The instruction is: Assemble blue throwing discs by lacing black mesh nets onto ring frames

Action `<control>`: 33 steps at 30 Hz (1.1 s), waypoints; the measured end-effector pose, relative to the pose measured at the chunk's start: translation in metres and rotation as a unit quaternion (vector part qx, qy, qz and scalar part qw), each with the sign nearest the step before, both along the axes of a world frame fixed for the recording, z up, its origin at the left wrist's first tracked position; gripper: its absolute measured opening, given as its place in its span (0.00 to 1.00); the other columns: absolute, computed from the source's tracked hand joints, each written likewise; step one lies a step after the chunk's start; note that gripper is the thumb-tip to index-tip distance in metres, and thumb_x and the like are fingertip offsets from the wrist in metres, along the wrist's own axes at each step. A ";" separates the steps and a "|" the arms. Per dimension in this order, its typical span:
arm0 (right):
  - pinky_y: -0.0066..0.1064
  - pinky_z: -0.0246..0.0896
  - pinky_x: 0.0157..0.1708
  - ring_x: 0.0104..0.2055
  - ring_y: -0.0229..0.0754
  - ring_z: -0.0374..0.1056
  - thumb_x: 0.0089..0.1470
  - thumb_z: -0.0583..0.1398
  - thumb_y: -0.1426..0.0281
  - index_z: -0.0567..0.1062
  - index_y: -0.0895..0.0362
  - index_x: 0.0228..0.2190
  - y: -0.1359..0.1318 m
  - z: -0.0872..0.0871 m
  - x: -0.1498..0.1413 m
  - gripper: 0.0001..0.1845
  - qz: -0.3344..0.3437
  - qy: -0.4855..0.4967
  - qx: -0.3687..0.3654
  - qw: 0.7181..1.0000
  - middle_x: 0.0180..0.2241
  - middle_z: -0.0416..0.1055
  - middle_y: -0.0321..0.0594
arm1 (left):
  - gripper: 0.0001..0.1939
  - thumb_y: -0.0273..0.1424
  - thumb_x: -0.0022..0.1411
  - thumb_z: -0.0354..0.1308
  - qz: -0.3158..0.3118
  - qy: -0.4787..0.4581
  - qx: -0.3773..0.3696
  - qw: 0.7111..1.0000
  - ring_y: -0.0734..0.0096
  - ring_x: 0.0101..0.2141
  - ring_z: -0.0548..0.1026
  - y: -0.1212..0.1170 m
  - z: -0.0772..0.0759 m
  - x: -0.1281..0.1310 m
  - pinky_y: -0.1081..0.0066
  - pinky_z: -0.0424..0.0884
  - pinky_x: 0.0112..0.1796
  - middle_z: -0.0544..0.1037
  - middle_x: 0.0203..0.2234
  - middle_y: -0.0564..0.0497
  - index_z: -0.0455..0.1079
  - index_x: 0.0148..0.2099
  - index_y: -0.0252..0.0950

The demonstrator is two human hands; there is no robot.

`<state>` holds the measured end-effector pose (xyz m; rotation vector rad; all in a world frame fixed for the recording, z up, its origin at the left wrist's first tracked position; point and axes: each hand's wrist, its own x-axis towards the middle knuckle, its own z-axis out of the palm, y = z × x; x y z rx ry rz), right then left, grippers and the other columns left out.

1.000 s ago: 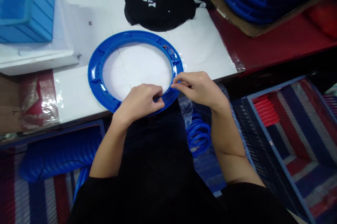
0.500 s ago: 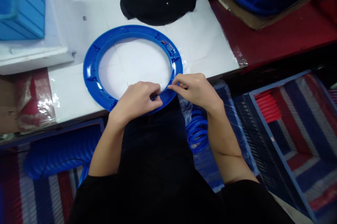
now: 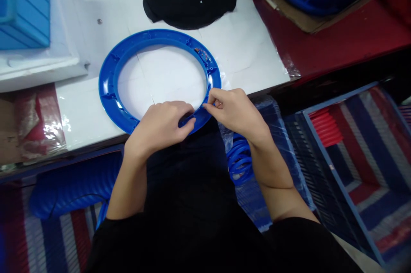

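A blue plastic ring (image 3: 107, 78) lies hollow side up at the table's front edge, with ribs and screw posts inside its channel. Small wiring with a tiny board (image 3: 202, 54) sits in the channel at the upper right. Across the ring's near side is my left hand (image 3: 162, 125), fingers curled over the rim and thumb bent toward them. To its right, my right hand (image 3: 233, 110) has thumb and index finger pinched together at the ring's lower right. Whatever lies between those fingertips is too small to make out.
Behind the ring lies a black printed fabric piece (image 3: 195, 1). A light-blue bin (image 3: 28, 12) stands at left, a cardboard box (image 3: 285, 14) of blue rings at upper right. Below the table are blue coiled rings (image 3: 239, 159) and a striped-lined crate (image 3: 334, 161) holding red rings (image 3: 326, 127).
The view has shifted slightly, so the ring and table appear a little farther left and higher. My left thumb and index finger have parted slightly; my right hand keeps its pinch at the ring.
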<state>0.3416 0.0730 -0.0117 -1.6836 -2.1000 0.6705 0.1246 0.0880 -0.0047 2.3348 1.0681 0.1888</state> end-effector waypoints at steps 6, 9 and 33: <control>0.31 0.48 0.28 0.22 0.35 0.56 0.58 0.64 0.74 0.69 0.54 0.26 -0.004 -0.005 -0.003 0.11 -0.019 0.020 0.013 1.000 0.20 0.63 0.30 | 0.15 0.28 0.72 0.48 0.080 0.102 0.070 0.989 0.56 0.38 0.81 -0.015 0.003 0.035 0.64 0.65 0.33 0.82 0.45 0.41 0.75 0.52 0.34; 0.30 0.48 0.28 0.23 0.35 0.56 0.59 0.63 0.74 0.70 0.54 0.26 -0.006 -0.004 0.000 0.11 -0.005 0.022 0.012 1.000 0.20 0.62 0.29 | 0.14 0.29 0.73 0.48 0.098 0.101 0.087 0.986 0.56 0.38 0.81 -0.016 -0.004 0.043 0.64 0.64 0.31 0.81 0.44 0.43 0.74 0.51 0.35; 0.36 0.49 0.32 0.35 0.46 0.73 0.69 0.55 0.72 0.78 0.56 0.35 -0.001 -0.008 0.002 0.12 0.019 -0.162 0.067 0.984 0.34 0.79 0.43 | 0.13 0.31 0.73 0.49 0.047 0.066 0.093 0.992 0.60 0.38 0.80 -0.009 -0.010 0.027 0.65 0.65 0.31 0.81 0.43 0.45 0.75 0.49 0.36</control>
